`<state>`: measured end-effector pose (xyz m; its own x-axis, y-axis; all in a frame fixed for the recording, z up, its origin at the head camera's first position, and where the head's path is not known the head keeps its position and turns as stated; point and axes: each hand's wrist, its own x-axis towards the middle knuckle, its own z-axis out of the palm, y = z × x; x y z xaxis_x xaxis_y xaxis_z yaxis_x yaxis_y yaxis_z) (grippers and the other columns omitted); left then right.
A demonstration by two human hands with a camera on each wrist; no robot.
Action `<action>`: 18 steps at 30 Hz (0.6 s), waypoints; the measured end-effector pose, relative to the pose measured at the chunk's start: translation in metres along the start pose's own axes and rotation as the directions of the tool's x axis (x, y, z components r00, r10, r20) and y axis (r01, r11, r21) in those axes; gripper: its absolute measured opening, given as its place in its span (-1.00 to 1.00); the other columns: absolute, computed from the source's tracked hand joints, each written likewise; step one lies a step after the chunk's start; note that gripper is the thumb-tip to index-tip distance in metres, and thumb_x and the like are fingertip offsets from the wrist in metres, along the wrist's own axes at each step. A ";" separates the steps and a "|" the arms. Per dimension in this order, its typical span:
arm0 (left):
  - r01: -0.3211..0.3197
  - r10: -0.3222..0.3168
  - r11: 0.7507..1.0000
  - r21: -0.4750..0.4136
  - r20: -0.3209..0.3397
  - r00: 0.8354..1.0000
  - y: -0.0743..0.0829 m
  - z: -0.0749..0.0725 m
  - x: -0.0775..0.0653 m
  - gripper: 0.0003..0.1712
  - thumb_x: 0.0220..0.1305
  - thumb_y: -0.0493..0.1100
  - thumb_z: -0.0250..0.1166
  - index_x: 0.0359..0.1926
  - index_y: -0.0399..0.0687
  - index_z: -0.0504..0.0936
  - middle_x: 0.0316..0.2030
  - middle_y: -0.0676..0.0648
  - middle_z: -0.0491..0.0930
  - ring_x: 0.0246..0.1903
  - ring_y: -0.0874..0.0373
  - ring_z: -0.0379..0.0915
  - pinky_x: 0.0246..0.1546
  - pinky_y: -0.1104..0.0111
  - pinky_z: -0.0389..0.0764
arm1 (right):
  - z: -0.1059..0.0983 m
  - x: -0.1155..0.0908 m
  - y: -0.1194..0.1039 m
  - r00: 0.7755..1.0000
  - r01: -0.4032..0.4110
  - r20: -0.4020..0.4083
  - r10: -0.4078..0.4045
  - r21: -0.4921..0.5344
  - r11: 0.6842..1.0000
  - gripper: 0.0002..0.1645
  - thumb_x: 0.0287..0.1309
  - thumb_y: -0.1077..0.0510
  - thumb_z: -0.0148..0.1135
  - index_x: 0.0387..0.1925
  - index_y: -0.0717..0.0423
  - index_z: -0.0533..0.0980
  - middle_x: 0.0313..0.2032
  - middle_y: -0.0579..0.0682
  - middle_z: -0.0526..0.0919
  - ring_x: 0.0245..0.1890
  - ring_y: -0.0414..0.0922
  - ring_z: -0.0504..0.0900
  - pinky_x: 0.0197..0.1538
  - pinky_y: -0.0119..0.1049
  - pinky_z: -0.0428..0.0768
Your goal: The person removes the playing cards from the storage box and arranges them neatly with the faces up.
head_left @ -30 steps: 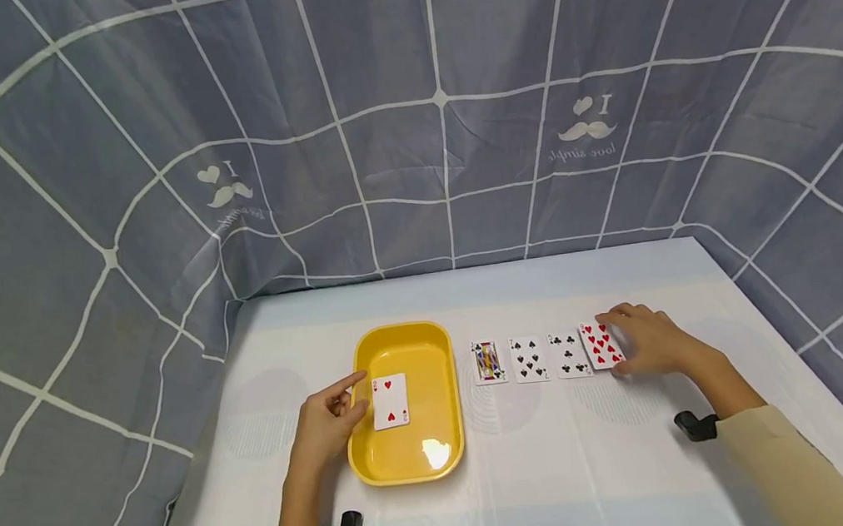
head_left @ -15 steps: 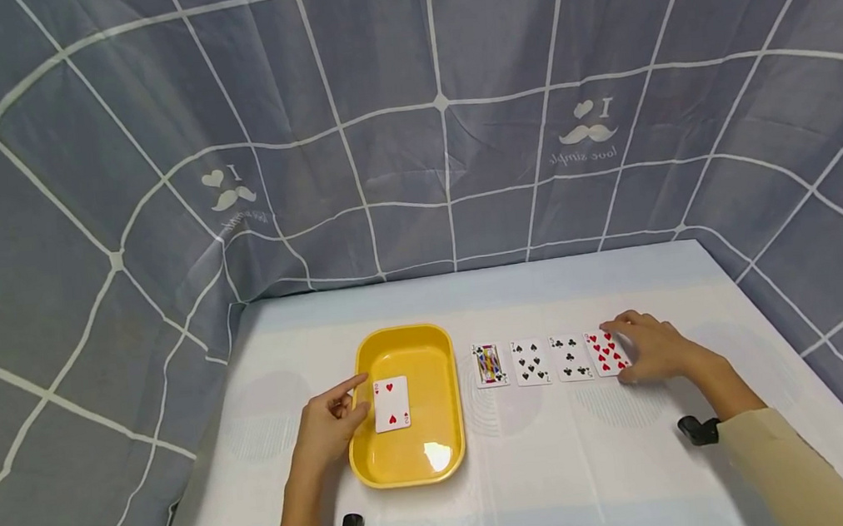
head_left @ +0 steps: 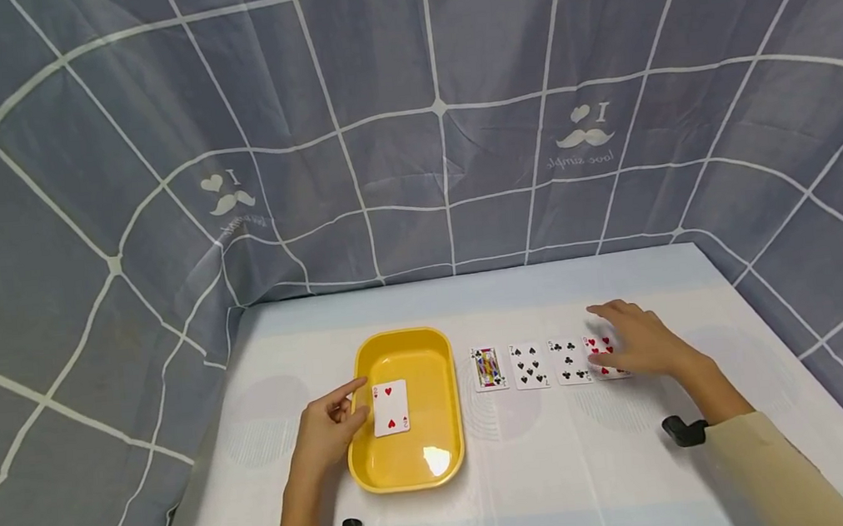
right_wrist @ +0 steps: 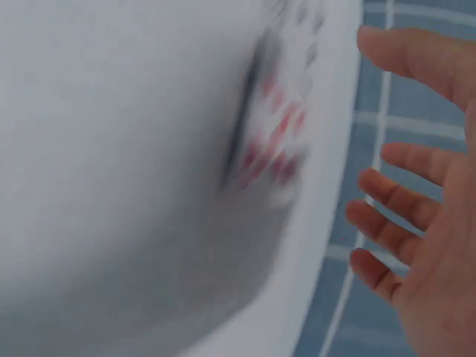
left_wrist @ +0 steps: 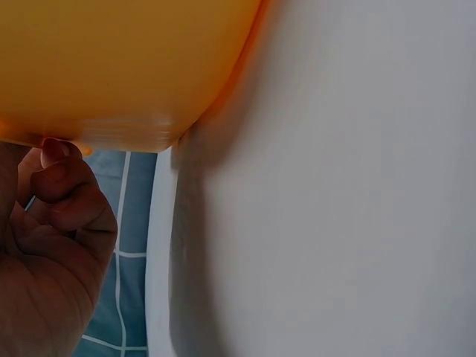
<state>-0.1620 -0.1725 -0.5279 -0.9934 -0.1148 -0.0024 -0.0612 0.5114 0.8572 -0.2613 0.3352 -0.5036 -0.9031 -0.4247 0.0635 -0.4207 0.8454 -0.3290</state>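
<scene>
My left hand (head_left: 322,440) pinches the left rim of a yellow tray (head_left: 433,396), thumb inside and fingers curled at the edge; the left wrist view shows those fingers (left_wrist: 71,193) against its wall. Inside the tray lies a two of hearts playing card (head_left: 390,408). At the right, my right hand (head_left: 643,345) hovers over a playing card with red hearts (head_left: 596,345), its fingers spread and holding nothing. The thumb covers part of that card in the head view. From the right wrist, the hearts card (right_wrist: 274,137) appears blurred, apart from the fingers.
Between the tray and the hearts card, a face card (head_left: 488,369), a seven of spades (head_left: 529,366) and a five of clubs (head_left: 570,362) lie face up in a row. A grey gridded curtain (head_left: 398,165) surrounds the white-covered table (head_left: 531,479) at the back and sides.
The hearts card, earlier tilted and held by my right hand, now lies at the row's right end. That hand has let go and opened over it. The left hand stays on the tray.
</scene>
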 end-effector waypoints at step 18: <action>0.005 -0.005 1.000 0.003 0.008 1.000 0.002 0.000 -0.002 -0.55 0.16 -0.19 0.39 0.10 0.16 0.64 -0.54 -0.03 0.36 -0.61 0.22 0.21 -0.64 0.50 0.24 | 0.045 0.071 -0.221 0.963 0.265 0.014 -0.268 0.105 0.958 -0.33 0.28 -0.20 0.11 0.32 0.00 0.35 0.30 -0.02 0.37 0.27 -0.09 0.41 0.28 -0.13 0.44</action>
<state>-0.1604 -0.1713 -0.5256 -0.9938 -0.1103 -0.0107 -0.0662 0.5138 0.8554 -0.2290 0.1037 -0.4688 -0.7559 -0.6404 0.1361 -0.6337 0.6634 -0.3979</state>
